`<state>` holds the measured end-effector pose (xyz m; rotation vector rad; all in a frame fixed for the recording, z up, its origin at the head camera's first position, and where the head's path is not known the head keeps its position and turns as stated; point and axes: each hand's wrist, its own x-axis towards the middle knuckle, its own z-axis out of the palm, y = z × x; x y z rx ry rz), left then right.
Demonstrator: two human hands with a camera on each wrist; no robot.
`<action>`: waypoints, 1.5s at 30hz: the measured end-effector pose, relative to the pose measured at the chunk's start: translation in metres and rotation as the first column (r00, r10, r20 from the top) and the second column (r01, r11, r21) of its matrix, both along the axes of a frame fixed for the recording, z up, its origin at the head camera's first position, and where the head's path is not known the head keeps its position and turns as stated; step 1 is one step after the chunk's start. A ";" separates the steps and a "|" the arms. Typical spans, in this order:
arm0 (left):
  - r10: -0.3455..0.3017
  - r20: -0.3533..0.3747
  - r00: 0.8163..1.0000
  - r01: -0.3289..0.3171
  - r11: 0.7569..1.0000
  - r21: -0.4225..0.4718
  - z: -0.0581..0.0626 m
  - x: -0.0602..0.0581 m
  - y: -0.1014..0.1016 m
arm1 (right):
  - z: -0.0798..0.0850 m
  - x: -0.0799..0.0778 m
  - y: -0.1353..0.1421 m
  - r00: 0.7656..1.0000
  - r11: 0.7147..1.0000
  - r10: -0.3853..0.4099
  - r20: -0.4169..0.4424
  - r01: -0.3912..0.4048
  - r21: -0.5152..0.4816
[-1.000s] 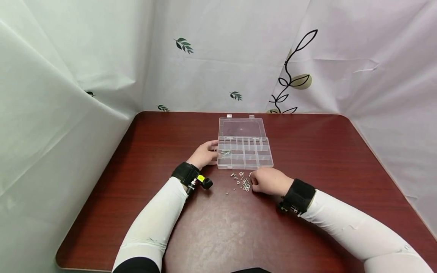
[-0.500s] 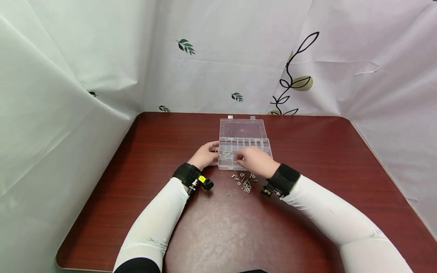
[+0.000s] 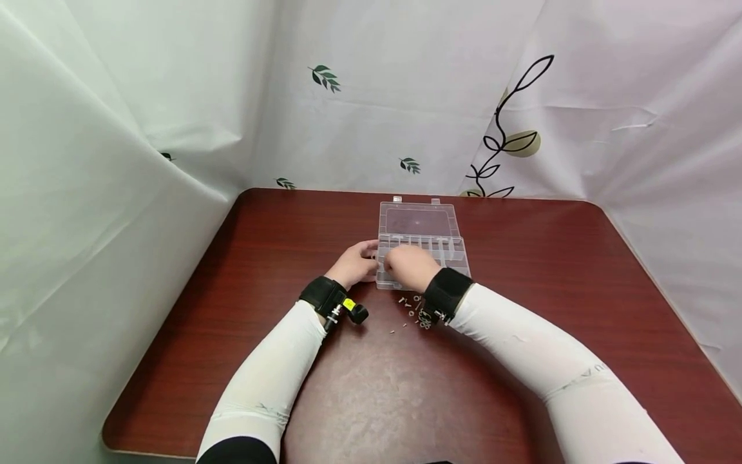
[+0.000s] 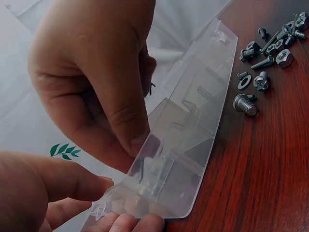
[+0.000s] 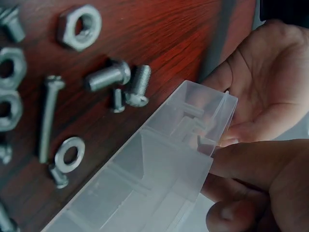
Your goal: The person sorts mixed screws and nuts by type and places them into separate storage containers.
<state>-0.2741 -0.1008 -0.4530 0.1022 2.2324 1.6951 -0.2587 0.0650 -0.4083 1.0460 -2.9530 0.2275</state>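
Note:
A clear plastic compartment box (image 3: 458, 258) lies on the table with its lid (image 3: 418, 220) folded back. At its left end my left hand (image 3: 353, 264) holds the box, thumb at the rim and fingertips along the wall. My right hand (image 3: 413, 265) reaches over the left compartments, thumb and finger dipping inside. In the left wrist view, a thin dark screw (image 4: 141, 170) shows through the wall right at those fingertips. Beside it in the same compartment stand several shiny screws (image 4: 161, 175). From the head view my right hand hides that compartment.
Loose hardware lies on the table in front of the box: several hex nuts (image 5: 81, 26), a flat washer (image 5: 70, 154), a long screw (image 5: 47, 121) and short bolts (image 5: 108, 77). A white patterned cloth (image 3: 371, 96) hangs behind the dark red table (image 3: 278, 238).
My right hand has gone from the loose hardware up and left, over the box to its left compartments. My left hand has stayed at the box's left end.

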 end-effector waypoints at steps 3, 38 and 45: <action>0.003 -0.002 1.000 -0.003 1.000 0.000 0.001 -0.001 0.001 | 0.000 0.000 -0.002 1.000 1.000 0.003 -0.006 -0.003 0.020; 0.011 0.025 1.000 -0.013 0.998 0.062 -0.004 -0.004 0.001 | -0.001 0.032 0.051 0.975 0.978 0.208 0.080 -0.209 0.003; 0.006 0.028 1.000 -0.008 0.998 0.061 -0.006 -0.005 0.000 | -0.008 0.035 0.057 0.969 0.971 0.232 0.083 -0.236 0.047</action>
